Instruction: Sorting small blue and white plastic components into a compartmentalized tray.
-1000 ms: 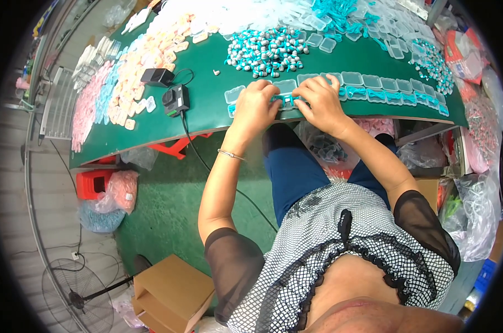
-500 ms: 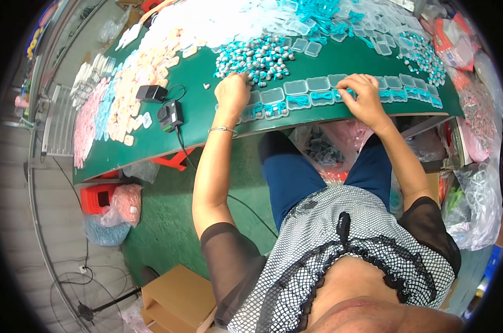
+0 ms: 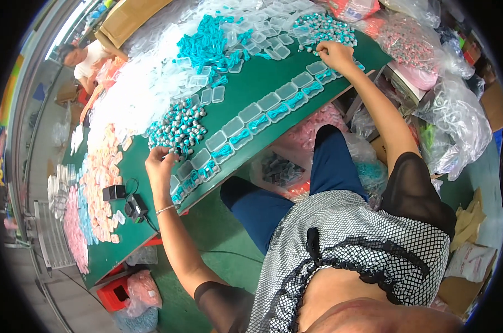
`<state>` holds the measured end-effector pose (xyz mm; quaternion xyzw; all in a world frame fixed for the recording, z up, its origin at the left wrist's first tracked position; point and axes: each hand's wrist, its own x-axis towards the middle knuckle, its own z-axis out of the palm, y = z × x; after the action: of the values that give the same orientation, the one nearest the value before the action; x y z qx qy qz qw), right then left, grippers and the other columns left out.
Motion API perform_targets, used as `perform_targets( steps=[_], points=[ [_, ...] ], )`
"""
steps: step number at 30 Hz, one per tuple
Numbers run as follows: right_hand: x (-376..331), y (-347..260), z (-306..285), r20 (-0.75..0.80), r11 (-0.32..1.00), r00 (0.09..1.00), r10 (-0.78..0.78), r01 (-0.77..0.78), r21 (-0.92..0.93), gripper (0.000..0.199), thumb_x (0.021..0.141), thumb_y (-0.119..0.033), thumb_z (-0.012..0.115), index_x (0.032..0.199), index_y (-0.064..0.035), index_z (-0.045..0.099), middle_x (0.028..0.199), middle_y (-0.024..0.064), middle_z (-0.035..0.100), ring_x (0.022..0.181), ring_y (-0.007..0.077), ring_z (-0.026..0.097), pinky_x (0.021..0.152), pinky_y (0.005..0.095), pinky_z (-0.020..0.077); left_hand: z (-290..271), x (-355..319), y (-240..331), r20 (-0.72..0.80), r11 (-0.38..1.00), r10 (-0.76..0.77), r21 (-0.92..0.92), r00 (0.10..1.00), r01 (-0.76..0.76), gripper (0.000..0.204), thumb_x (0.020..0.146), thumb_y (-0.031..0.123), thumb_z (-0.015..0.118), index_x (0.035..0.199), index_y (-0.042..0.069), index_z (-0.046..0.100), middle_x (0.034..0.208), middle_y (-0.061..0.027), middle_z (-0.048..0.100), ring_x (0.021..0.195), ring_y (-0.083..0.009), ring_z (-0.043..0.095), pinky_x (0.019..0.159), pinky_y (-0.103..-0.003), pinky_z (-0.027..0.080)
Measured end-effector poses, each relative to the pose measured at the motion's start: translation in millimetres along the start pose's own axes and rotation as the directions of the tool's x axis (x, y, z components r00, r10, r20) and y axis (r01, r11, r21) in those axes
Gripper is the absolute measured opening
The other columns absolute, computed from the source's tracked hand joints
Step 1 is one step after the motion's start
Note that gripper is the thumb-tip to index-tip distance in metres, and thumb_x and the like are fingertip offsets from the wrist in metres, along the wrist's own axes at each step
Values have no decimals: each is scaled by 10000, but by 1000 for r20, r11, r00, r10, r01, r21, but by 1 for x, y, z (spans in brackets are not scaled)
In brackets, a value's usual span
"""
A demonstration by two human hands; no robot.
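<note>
My left hand (image 3: 160,165) is at the near edge of a heap of small grey-and-teal pieces (image 3: 180,126), its thumb and fingers pinched together. Whatever is between those fingertips is too small to make out. Over at the right, my right hand (image 3: 337,56) reaches to the edge of a second heap of similar pieces (image 3: 330,29), fingers also drawn together, their contents hidden. Between the hands runs a slanting row of clear lidded plastic boxes (image 3: 268,101), lids open. Teal cords (image 3: 259,122) lie in several of them; those at the left end also contain grey pieces.
Behind the row are a teal cord pile (image 3: 204,41) and many loose clear boxes (image 3: 151,72). Peach pieces (image 3: 100,183), a black device with a cable (image 3: 135,207) and a black block (image 3: 114,192) lie left. Another person (image 3: 89,62) is at the far left.
My right hand has left the boxes and moved right to the far heap. My left hand stays near its heap. The whole view has turned, so the table now slants.
</note>
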<state>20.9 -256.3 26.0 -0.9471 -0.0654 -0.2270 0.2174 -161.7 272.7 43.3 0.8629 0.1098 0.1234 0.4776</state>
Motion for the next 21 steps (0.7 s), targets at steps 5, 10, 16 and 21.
perform_targets(
  steps=[5, 10, 16, 21],
  points=[
    [18, -1, 16, 218, 974, 974, 65, -15, -225, 175, 767, -270, 652, 902, -166, 690, 934, 57, 695, 918, 274, 644, 826, 529, 351, 8, -6, 3, 33, 822, -147, -552, 989, 140, 148, 814, -19, 621, 952, -10, 571, 979, -130, 642, 846, -231, 671, 704, -256, 552],
    [32, 0, 31, 256, 902, 962, 95, 25, -431, 265, 783, -314, 619, 972, -138, 681, 985, 136, 682, 966, 323, 637, 773, 563, 403, 13, -12, 1, 6, 587, -148, -804, 989, 93, 217, 771, -65, 644, 967, -17, 563, 952, -142, 620, 887, -313, 662, 775, -338, 575],
    [33, -5, 30, 229, 961, 971, 65, 1, -276, 188, 802, -231, 615, 910, -82, 656, 911, 157, 682, 888, 341, 649, 756, 498, 464, 22, -24, 3, 11, 368, -215, -925, 976, 92, 256, 745, -108, 645, 984, -49, 571, 964, -164, 621, 915, -303, 654, 744, -288, 584],
    [-6, -64, 34, 206, 910, 944, -256, 164, 380, 186, 823, -160, 605, 989, -103, 665, 797, 82, 625, 758, 220, 611, 700, 340, 479, 26, -29, 2, -4, 215, -285, -975, 959, 59, 288, 770, -70, 660, 1031, -89, 541, 1002, -174, 617, 959, -318, 647, 759, -307, 591]
  ],
)
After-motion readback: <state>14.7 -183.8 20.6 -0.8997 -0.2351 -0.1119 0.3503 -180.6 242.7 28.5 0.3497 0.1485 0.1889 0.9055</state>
